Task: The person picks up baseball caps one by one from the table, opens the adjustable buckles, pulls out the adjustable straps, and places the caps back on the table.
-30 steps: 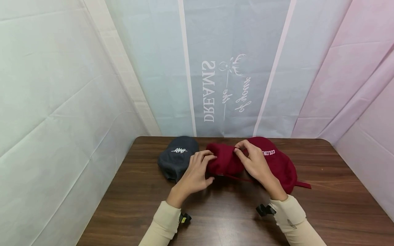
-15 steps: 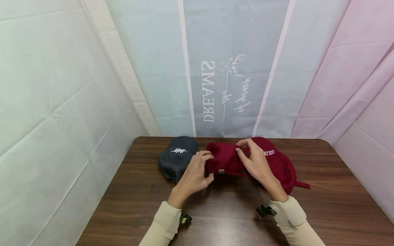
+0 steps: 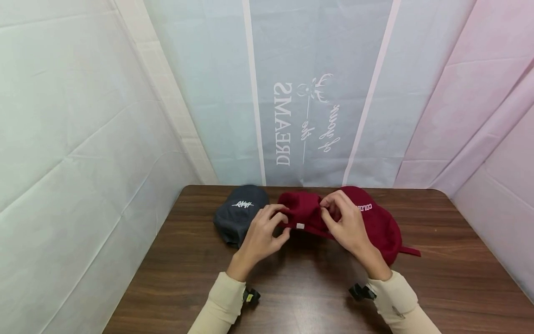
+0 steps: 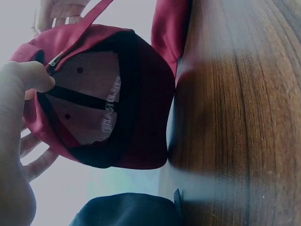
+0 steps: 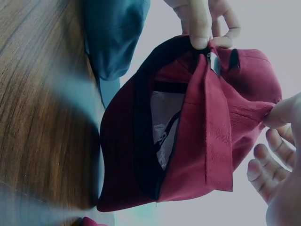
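Both hands hold a dark red baseball cap point(image 3: 303, 206) at the middle of the table's far side. Its back opening faces the person, and its brim point(image 4: 153, 103) points down, its edge close over the tabletop. My left hand point(image 3: 262, 234) pinches the rim of the opening beside a small metal buckle point(image 5: 214, 64), thumb inside and fingers behind. Opposite, my right hand point(image 3: 349, 223) pinches the crown fabric between thumb and fingers. The loose strap point(image 5: 218, 136) hangs across the opening in the right wrist view. White lettering and black tape show inside the cap.
A dark grey-blue cap point(image 3: 239, 215) with white script lies left of the held cap. Another dark red cap point(image 3: 383, 234), lettered in white, lies to the right, its strap point(image 3: 410, 251) sticking out. Hanging cloth point(image 3: 317, 46) stands along the back and sides of the wooden table point(image 3: 308, 297).
The held cap has tilted, raising its near rim so the buckle now shows higher. My right hand has shifted slightly down and its fingers have regripped the fabric. My left hand stays nearly in place.
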Demonstrator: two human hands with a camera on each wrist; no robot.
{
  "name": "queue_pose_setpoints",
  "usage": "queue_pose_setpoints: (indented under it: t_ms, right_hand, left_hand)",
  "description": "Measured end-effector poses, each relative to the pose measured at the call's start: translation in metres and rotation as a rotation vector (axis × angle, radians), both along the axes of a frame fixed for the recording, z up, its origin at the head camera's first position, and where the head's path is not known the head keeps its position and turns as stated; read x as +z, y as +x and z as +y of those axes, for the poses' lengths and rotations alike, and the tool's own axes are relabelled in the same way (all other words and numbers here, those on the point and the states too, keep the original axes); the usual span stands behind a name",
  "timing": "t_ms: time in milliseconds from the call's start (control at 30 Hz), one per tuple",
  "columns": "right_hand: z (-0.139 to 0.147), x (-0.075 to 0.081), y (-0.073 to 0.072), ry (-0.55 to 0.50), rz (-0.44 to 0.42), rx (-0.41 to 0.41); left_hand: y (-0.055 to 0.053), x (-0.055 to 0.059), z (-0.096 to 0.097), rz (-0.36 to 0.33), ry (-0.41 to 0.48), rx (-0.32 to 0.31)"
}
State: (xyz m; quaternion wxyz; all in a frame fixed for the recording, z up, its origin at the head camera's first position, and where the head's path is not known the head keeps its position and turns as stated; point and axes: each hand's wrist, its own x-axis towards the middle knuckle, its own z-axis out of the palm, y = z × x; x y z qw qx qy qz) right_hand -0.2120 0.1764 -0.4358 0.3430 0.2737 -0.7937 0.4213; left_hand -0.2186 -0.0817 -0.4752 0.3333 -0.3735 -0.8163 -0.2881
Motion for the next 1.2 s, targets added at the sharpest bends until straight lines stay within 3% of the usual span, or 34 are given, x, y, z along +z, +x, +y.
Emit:
queue_pose_setpoints:
  t_ms: [200,433,600,900,1200]
  right_hand:
    - [0.000,0.001,0.005,-0.028,0.022,0.004]
    - [-0.003,0.000,0.008,0.018,0.245,0.008]
    - [-0.006,-0.003,0.009,0.118,0.352,-0.044]
    - [-0.008,-0.003,0.011,0.305,0.472,-0.177]
    - [-0.012,0.005,0.014,0.322,0.528,-0.189]
  left_hand:
    - [0.000,0.003,0.001,0.023,0.047,-0.003]
    - [-0.001,0.008,0.002,0.045,0.095,0.002]
    - [0.000,0.010,0.004,0.061,0.124,0.001]
    - [0.002,0.022,0.006,0.072,0.191,-0.040]
    - [0.005,0.032,0.010,0.063,0.259,-0.082]
